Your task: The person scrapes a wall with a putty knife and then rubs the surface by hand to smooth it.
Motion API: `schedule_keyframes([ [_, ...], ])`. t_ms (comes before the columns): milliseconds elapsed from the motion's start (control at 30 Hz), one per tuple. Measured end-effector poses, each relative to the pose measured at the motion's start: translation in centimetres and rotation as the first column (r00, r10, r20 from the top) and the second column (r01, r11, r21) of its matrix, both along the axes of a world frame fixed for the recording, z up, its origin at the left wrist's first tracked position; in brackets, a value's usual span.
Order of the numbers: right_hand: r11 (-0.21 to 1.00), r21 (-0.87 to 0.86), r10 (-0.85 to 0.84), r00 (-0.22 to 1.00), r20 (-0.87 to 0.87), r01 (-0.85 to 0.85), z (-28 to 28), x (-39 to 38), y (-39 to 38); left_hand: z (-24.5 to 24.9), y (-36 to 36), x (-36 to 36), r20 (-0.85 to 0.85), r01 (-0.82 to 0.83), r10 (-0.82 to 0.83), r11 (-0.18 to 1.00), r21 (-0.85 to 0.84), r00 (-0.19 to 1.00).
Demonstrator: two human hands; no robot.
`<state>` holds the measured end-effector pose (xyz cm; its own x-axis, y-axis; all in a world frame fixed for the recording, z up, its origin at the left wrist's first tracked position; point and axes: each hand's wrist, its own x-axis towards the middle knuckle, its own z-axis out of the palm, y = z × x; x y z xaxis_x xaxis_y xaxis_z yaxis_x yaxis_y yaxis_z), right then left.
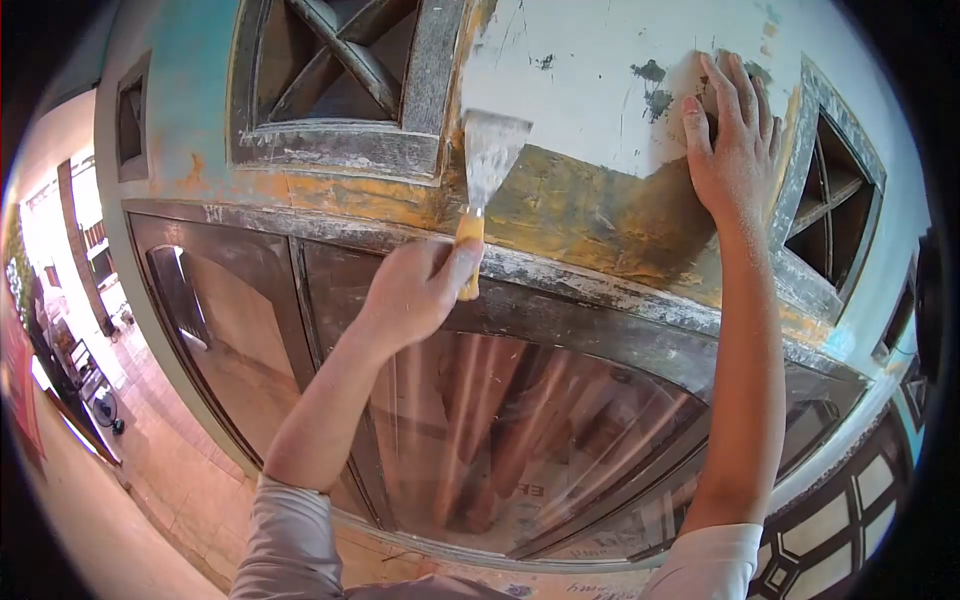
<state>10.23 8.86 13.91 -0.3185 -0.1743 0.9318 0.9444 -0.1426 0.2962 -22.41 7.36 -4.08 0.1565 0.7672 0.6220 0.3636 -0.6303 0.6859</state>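
Observation:
My left hand (415, 290) grips the yellow handle of a putty knife (487, 160), whose wide blade points up against the wall above a window frame. The blade rests at the edge between the white filled patch (580, 70) and the bare ochre strip (560, 205). My right hand (735, 140) lies flat with fingers spread on the wall at the right edge of the white patch, beside a vent opening. It holds nothing that I can see.
A grey wooden window frame (600, 295) with reflective glass panes (520, 430) runs below the hands. Cross-barred vent openings sit at the upper left (335, 65) and the right (830, 190). A paved yard (120, 400) lies far below on the left.

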Motion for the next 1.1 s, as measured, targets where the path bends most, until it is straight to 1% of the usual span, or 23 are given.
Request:
schedule_keyframes([
  [67,1.000,0.001,-0.007,1.000,-0.004,0.007,0.1,-0.1,0.0,1.7,0.6,-0.6,-0.018,0.007,-0.006,0.998,0.065,1.000],
  [100,1.000,0.000,-0.014,1.000,-0.010,0.014,0.0,-0.1,0.0,2.6,0.1,-0.8,-0.027,0.030,-0.030,0.999,0.012,0.999],
  [133,1.000,-0.001,-0.013,1.000,-0.013,0.013,0.0,-0.1,0.0,2.4,-0.1,-0.6,-0.030,0.029,-0.028,1.000,0.010,0.999],
  [200,1.000,-0.008,0.011,1.000,-0.010,-0.011,-0.1,0.0,0.0,1.4,-1.0,-0.1,0.090,0.098,-0.091,0.992,-0.081,0.992],
  [233,1.000,-0.008,0.010,1.000,-0.013,-0.010,-0.1,-0.1,0.0,0.3,-0.7,0.0,0.043,0.081,-0.080,0.997,-0.004,0.996],
  [267,1.000,-0.006,0.005,1.000,-0.016,-0.005,-0.1,-0.2,0.0,-0.1,-0.3,-0.2,0.040,0.085,-0.085,0.996,0.000,0.996],
  [333,1.000,-0.002,-0.007,1.000,-0.017,0.007,-0.1,-0.1,-0.1,-0.1,-0.1,-0.4,-0.107,-0.008,0.010,1.000,0.015,0.994],
  [367,1.000,0.001,-0.012,1.000,-0.015,0.012,-0.1,-0.1,0.0,0.5,-0.4,-0.1,0.012,0.031,-0.031,0.998,0.054,0.999],
  [400,1.000,0.002,-0.014,1.000,-0.015,0.014,0.0,-0.1,0.1,1.5,-0.3,-0.3,0.015,0.032,-0.033,0.998,0.053,0.999],
  [467,1.000,-0.012,0.013,1.000,-0.014,-0.014,-0.1,-0.2,0.0,3.1,0.2,-0.8,0.044,0.058,-0.057,0.998,-0.022,0.997],
  [500,0.999,-0.021,0.042,0.999,-0.017,-0.042,-0.2,-0.2,-0.1,3.2,0.1,-0.5,0.104,0.083,-0.084,0.997,0.006,0.991],
  [533,0.999,-0.021,0.043,0.999,-0.020,-0.043,-0.2,-0.2,-0.1,2.4,0.5,-0.3,0.100,0.082,-0.083,0.997,0.006,0.992],
  [600,0.999,-0.017,0.046,0.999,-0.021,-0.047,-0.2,-0.3,-0.1,-0.2,1.2,0.6,0.126,0.146,-0.140,0.989,-0.034,0.982],
  [633,0.999,-0.012,0.044,0.999,-0.026,-0.044,-0.3,-0.5,-0.2,-0.6,0.3,0.9,0.112,0.159,-0.148,0.983,-0.095,0.983],
  [733,1.000,0.003,0.001,1.000,-0.019,-0.001,-0.3,-0.5,-0.4,0.6,0.0,0.4,0.100,0.158,-0.150,0.984,-0.080,0.984],
  [767,1.000,-0.002,0.013,1.000,-0.005,-0.013,-0.2,-0.2,-0.3,2.1,-1.2,0.6,0.168,0.209,-0.188,0.971,-0.120,0.968],
  [800,1.000,-0.007,0.027,1.000,0.007,-0.027,-0.2,-0.1,-0.2,2.7,-1.0,0.4,0.171,0.208,-0.186,0.970,-0.124,0.968],
  [867,1.000,-0.008,0.025,1.000,0.001,-0.025,-0.1,-0.3,-0.2,3.5,-0.7,0.2,0.249,0.259,-0.235,0.963,-0.069,0.940],
  [900,1.000,-0.003,0.022,1.000,-0.007,-0.022,-0.2,-0.3,-0.2,3.3,-0.9,0.6,0.281,0.239,-0.217,0.970,-0.048,0.935],
  [1000,1.000,0.015,0.016,1.000,0.007,-0.016,-0.3,-0.1,0.0,0.3,0.0,0.5,0.233,0.221,-0.193,0.970,-0.098,0.953],
  [1033,1.000,0.016,0.015,1.000,0.000,-0.015,-0.3,-0.1,-0.1,0.0,-0.3,0.8,0.243,0.168,-0.139,0.980,-0.103,0.960],
  [1100,0.999,0.012,0.041,0.999,0.000,-0.041,-0.4,-0.2,-0.1,1.1,-0.4,0.2,0.205,0.175,-0.149,0.978,-0.114,0.967],
])
